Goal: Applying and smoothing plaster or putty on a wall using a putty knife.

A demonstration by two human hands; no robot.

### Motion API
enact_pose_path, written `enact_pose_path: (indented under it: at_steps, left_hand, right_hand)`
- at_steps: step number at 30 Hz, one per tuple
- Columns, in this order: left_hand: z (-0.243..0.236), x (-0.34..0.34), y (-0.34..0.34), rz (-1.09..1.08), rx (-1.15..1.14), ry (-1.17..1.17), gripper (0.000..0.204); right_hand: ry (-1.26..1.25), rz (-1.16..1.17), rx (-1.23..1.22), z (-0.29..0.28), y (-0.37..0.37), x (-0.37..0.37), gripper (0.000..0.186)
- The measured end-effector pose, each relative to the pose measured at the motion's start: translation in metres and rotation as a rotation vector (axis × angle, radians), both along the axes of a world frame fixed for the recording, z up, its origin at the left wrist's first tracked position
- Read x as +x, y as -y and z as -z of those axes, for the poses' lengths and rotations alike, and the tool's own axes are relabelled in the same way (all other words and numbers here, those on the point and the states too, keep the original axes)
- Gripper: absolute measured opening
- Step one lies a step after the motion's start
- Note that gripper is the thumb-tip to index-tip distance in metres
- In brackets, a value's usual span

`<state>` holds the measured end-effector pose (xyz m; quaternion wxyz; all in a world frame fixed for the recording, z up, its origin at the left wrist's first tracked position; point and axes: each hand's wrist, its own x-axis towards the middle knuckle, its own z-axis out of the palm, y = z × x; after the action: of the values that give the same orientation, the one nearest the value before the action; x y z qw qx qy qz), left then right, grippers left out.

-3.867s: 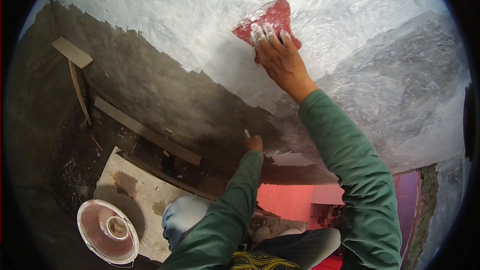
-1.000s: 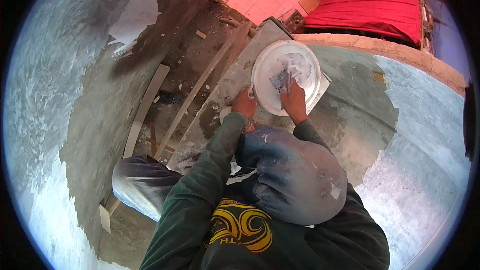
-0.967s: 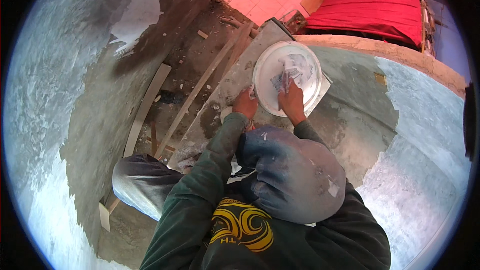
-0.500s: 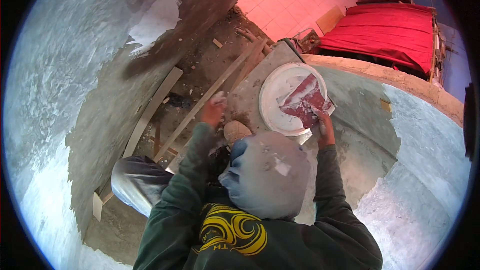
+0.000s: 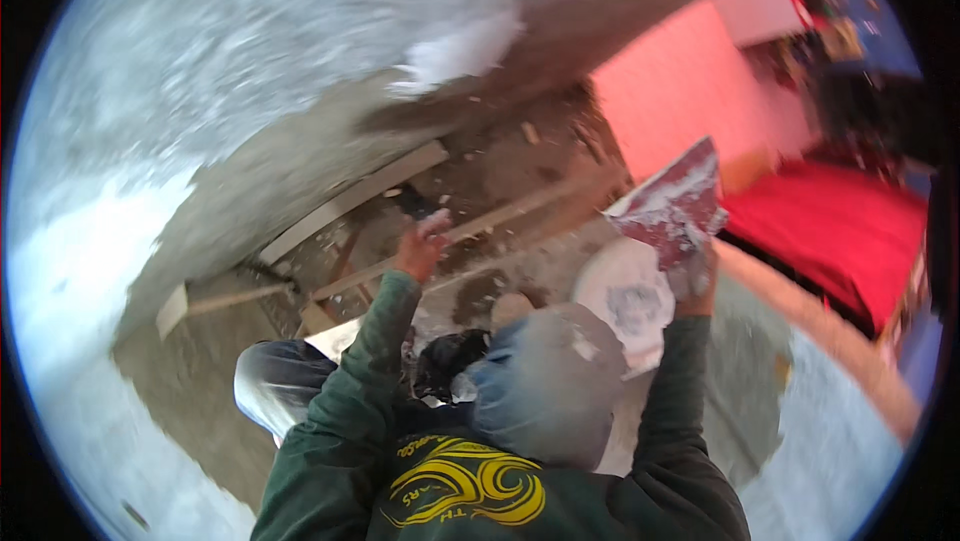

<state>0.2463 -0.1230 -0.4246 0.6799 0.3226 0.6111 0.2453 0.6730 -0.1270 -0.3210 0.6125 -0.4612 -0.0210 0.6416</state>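
My right hand (image 5: 693, 286) is closed on a dark-red, roughly triangular plaster scraper (image 5: 675, 206) smeared with white paste. The scraper is raised, its wide edge turned up and away from me. Below it and slightly left is a round white tub (image 5: 597, 286), partly hidden by my hand and knee; white material and grey marks show inside. Out to the left, my left hand (image 5: 421, 249) hovers above the debris-strewn floor. Its fingers look apart, with white residue on the tips and nothing evident in them, though motion blurs them.
A curved plastered wall (image 5: 300, 131), part white and part bare grey, rises on the left. Wooden planks (image 5: 375, 196) and scraps lie on the floor. On the right run a low wall edge (image 5: 820, 316) and, past it, a red cloth cover (image 5: 825, 231). Pink-lit tiles (image 5: 680, 81) show at the back.
My right hand has lifted the scraper up and right, from over the tub to beyond its far side. The whole view has turned. My left hand's fingers have spread a little.
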Motion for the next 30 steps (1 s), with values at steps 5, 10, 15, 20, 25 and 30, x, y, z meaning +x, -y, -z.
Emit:
enact_pose_path:
  at_steps: [5,10,15,20,25,30]
  left_hand:
    - [-0.054,-0.070,-0.031,0.194,0.174,-0.437,0.042]
    - [-0.075,-0.097,-0.038,-0.100,0.248,-0.444,0.042]
    - [-0.051,-0.109,-0.044,-0.396,0.392,-0.569,0.032]
    - [0.061,-0.306,-0.015,-1.088,0.214,-0.449,0.053]
    - [0.045,-0.374,-0.024,-0.309,0.704,-1.394,0.074]
    - [-0.080,-0.310,-0.093,-1.191,0.354,0.325,0.093]
  right_hand:
    - [-0.058,-0.255,0.193,-0.061,-0.116,-0.085,0.046]
    - [0.028,-0.471,0.210,-0.107,-0.146,-0.138,0.056]
    - [0.138,-0.537,0.333,-0.156,-0.156,-0.197,0.053]
    - [0.177,-0.780,0.482,-0.207,-0.153,-0.285,0.048]
    - [0.300,-0.936,0.808,-0.248,-0.137,-0.388,0.048]
    - [2.092,-0.847,1.538,-0.311,-0.127,-0.442,0.032]
